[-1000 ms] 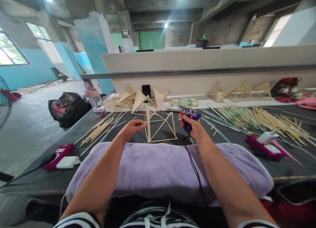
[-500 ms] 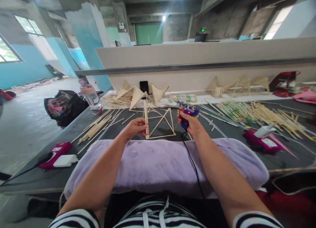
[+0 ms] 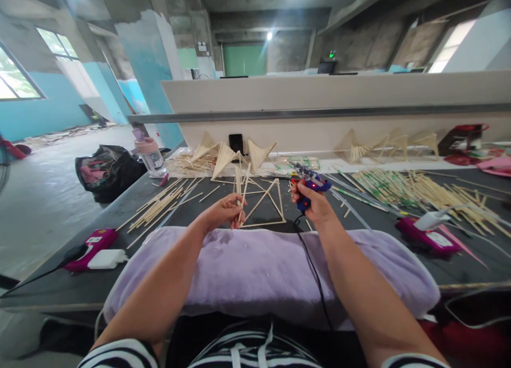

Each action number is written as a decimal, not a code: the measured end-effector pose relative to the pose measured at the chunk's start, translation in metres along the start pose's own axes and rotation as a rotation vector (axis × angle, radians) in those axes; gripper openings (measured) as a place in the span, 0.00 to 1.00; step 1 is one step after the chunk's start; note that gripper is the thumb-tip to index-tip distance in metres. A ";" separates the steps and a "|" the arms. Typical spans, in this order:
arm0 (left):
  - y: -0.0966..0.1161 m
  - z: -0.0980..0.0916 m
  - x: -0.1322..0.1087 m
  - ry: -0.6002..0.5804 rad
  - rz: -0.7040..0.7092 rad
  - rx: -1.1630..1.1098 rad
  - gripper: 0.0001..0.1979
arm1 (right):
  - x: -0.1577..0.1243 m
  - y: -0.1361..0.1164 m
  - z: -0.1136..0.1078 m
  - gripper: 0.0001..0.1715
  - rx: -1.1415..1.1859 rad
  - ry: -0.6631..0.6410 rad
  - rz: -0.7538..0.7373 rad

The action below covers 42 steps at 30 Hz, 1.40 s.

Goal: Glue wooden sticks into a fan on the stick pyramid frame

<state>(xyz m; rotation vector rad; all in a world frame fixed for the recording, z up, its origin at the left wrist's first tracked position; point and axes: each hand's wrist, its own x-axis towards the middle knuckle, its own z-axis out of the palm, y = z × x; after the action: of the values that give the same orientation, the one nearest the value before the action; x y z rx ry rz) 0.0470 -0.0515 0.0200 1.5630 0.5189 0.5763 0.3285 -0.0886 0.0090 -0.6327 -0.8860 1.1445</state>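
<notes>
My left hand (image 3: 228, 210) pinches a thin wooden stick (image 3: 245, 185), which tilts up and to the right beside the upright edge of a stick frame (image 3: 281, 202). That frame of joined sticks stands on the dark table, with crossing diagonals in it. My fingers hide the stick's lower end. On the right, my right hand (image 3: 313, 202) is wrapped around a blue glue gun (image 3: 318, 184) with a small red light on it. The gun's nozzle points up and left, apart from the frame, and its black cord (image 3: 309, 251) runs down over the purple cloth.
A purple cushion-like cloth (image 3: 271, 277) covers the table's front edge. Loose sticks (image 3: 157, 207) lie at left, more sticks (image 3: 435, 192) at right. Finished stick models (image 3: 261, 154) stand at the back. Magenta power strips (image 3: 429, 235) sit at both sides. A bottle (image 3: 150, 158) stands back left.
The stick in my left hand has swung away from the frame's upright edge and now leans right. My right hand with the glue gun has shifted slightly right. The view has tilted up a little.
</notes>
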 end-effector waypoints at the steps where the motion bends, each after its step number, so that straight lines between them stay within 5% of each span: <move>1: 0.000 0.001 0.000 0.002 0.016 0.008 0.15 | -0.001 -0.001 0.002 0.11 0.010 -0.024 -0.008; 10: 0.002 0.024 -0.001 -0.256 -0.092 0.189 0.14 | -0.013 0.000 0.021 0.10 0.042 -0.155 -0.039; 18: -0.003 0.020 0.005 0.174 0.006 0.137 0.14 | -0.017 -0.004 0.018 0.10 0.038 -0.179 0.021; 24: 0.006 0.012 -0.001 0.169 0.057 -0.056 0.15 | -0.018 -0.009 0.016 0.11 0.029 -0.215 0.006; 33: 0.011 0.011 -0.002 0.390 0.242 -0.221 0.13 | -0.019 -0.009 0.017 0.12 -0.073 -0.142 0.022; 42: 0.010 0.012 -0.002 0.443 0.328 -0.280 0.13 | -0.021 -0.003 0.019 0.10 -0.123 -0.162 0.055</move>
<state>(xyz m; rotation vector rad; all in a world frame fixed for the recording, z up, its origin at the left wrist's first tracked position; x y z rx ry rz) 0.0533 -0.0624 0.0294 1.2589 0.4875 1.2105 0.3109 -0.1101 0.0159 -0.6751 -1.0895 1.2092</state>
